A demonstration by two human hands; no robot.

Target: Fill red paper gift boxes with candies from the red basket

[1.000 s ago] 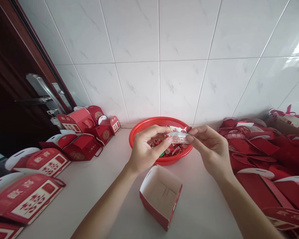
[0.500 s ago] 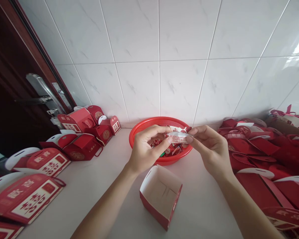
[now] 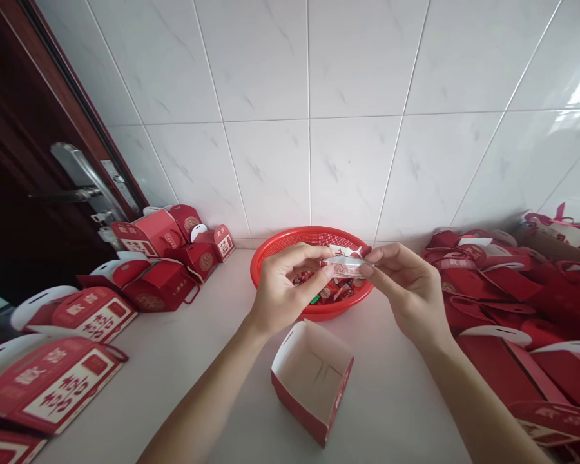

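Between my two hands is a small red-and-white wrapped candy [image 3: 345, 266], held level above the basket. My left hand [image 3: 290, 280] pinches its left end between thumb and fingers, and my right hand [image 3: 406, 280] pinches the right end. Beneath and behind them stands a red plastic basket [image 3: 270, 248] with a mesh wall. Several wrapped candies [image 3: 326, 293] lie in it, partly hidden by my hands. Nearer to me, an open-topped red paper box [image 3: 304, 406] with a pale inside sits on the table, with nothing in it.
Folded red gift boxes [image 3: 72, 380] with white labels stand in a row at the left. A heap of red boxes [image 3: 512, 367] fills the right side. Behind the table [image 3: 174, 386] rises a tiled wall [image 3: 265, 167]; a dark door [image 3: 19, 161] is at the left.
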